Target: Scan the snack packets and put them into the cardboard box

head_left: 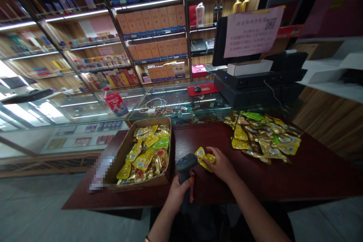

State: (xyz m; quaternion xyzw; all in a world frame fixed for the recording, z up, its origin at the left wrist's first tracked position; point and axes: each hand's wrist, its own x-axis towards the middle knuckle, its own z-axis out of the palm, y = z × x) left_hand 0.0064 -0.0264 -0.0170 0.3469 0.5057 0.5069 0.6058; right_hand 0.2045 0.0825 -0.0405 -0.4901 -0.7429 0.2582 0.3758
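Observation:
My left hand (179,191) is wrapped round the handle of a black barcode scanner (185,164), whose head points away from me over the table. Beside it, my right hand (221,164) pinches a yellow snack packet (206,160) just in front of the scanner. To the left stands an open cardboard box (169,170) filled with yellow, gold and green snack packets (143,159). A loose heap of similar packets (266,136) lies on the table to the right of my right hand.
The dark red wooden table (195,136) meets a glass display counter (176,96). On the counter are a red bottle (115,102), a white cable (154,104), a mouse (197,89) on a red mat and a monitor (219,43) with a paper notice. Stocked shelves (153,38) stand behind.

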